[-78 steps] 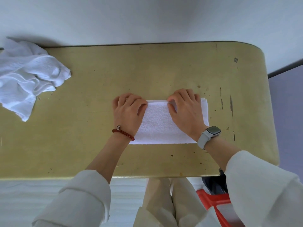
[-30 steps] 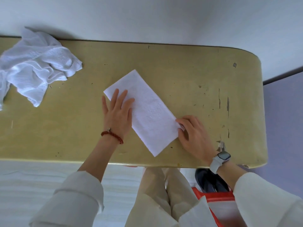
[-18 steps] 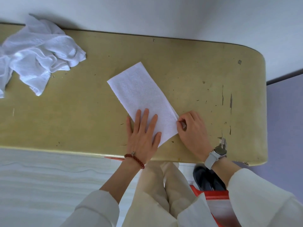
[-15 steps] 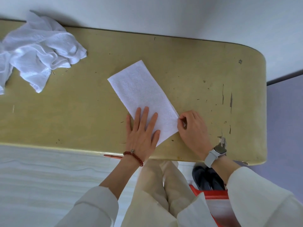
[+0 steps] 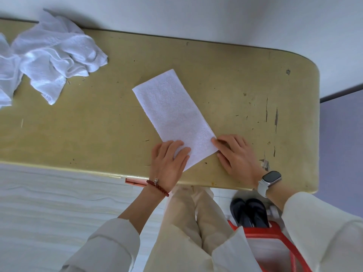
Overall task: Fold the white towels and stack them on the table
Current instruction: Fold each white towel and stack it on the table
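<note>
- Two white towels are in view on the desk (image 5: 98,134): one folded towel (image 5: 172,112) lying as a long narrow rectangle set on a slant, and a crumpled heap of white cloth (image 5: 53,57) well apart from it, toward the desk's far left end.
- Landmark: the folded towel. All places below are given from it.
- Left hand (image 5: 169,163): at the towel's near end, on its left corner. The fingers are curled over the edge and appear to pinch the cloth; how many layers they hold cannot be told.
- Right hand (image 5: 235,154): just beside the towel's near right corner, fingertips at the corner and bent round it, gripping the edge.
- Step in hand, as judged: both near corners are held ready to carry the near end over toward the far end, halving the length.
- Handling, as judged: the towel is light, soft and limp, with a nubbly terry surface that should not slip on itself. It has no stiffness, so a lifted edge will sag between the two holds, and the layers may slide apart.
- Where to take hold: at both near corners together, pinching all layers, and keeping the edge taut between the hands.
- Risk: the towel lies askew to the desk's edge, with its near corner close to that edge.
- Remaining work: the heap beyond the towel's far left is not yet folded; no stack is in view.
</note>
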Action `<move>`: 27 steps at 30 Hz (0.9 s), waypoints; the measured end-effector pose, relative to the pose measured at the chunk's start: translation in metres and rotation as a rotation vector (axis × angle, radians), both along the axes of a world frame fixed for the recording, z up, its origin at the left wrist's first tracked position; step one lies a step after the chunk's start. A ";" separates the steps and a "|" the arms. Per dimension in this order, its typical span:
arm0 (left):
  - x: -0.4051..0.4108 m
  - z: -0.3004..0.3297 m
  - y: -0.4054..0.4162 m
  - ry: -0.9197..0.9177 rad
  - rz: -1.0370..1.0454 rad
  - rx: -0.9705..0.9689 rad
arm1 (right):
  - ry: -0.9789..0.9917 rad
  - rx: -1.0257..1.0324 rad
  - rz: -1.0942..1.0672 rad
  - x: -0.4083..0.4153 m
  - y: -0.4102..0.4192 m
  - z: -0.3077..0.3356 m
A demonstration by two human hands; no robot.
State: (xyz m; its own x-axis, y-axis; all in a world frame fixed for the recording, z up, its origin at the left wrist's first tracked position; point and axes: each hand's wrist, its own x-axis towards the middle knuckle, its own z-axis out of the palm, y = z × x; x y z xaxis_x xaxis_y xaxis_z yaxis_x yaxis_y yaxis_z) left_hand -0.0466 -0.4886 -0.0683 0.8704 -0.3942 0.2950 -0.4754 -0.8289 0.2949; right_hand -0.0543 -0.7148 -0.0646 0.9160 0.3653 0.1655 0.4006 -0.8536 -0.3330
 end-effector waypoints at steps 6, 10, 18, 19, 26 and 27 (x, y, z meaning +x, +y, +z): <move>-0.011 0.002 -0.004 0.087 0.057 0.007 | -0.059 0.004 0.017 0.008 0.002 -0.002; -0.011 0.004 -0.012 0.118 0.163 0.004 | -0.056 0.085 -0.009 0.012 0.011 0.002; -0.002 0.011 -0.005 -0.021 0.084 -0.105 | -0.064 0.124 0.006 0.018 0.018 0.024; -0.002 0.015 -0.003 -0.047 0.048 -0.118 | -0.051 0.096 0.022 0.018 0.016 0.025; 0.004 0.040 0.003 -0.042 -0.008 -0.142 | 0.109 0.142 0.046 0.002 0.018 0.018; 0.005 0.042 0.002 -0.032 -0.002 -0.140 | 0.091 0.151 0.038 0.002 0.022 0.017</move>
